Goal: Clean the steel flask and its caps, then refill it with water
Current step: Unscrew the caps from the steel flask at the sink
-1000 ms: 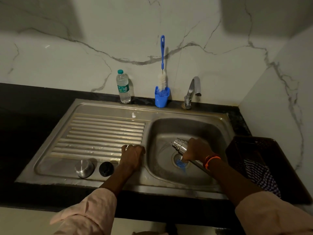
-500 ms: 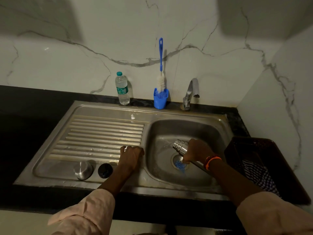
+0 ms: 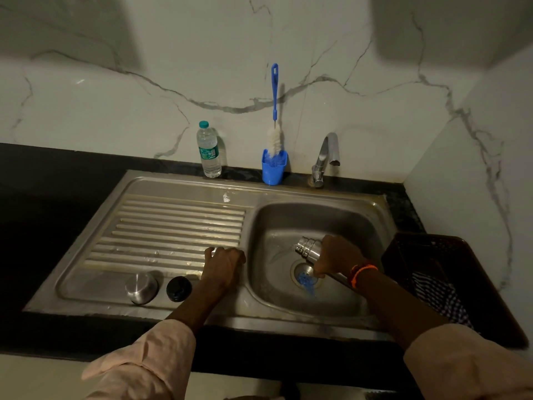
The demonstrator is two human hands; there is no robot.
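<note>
My right hand (image 3: 339, 255) grips the steel flask (image 3: 308, 247) over the sink basin (image 3: 288, 220), tilted with its open neck pointing up-left, above the drain with a blue strainer (image 3: 305, 280). My left hand (image 3: 223, 265) rests on the rim between drainboard and basin, fingers curled over the edge, holding nothing. The steel cap (image 3: 141, 287) and the black inner cap (image 3: 178, 288) stand side by side on the drainboard's front, left of my left hand.
A plastic water bottle (image 3: 209, 150), a blue holder with a bottle brush (image 3: 274, 166) and the tap (image 3: 326, 157) stand along the back wall. A dark crate (image 3: 427, 255) holding a checked cloth sits right of the sink. The counter (image 3: 43, 180) is black.
The view has shifted slightly downward. Both hands, the flask and the caps keep nearly the same places.
</note>
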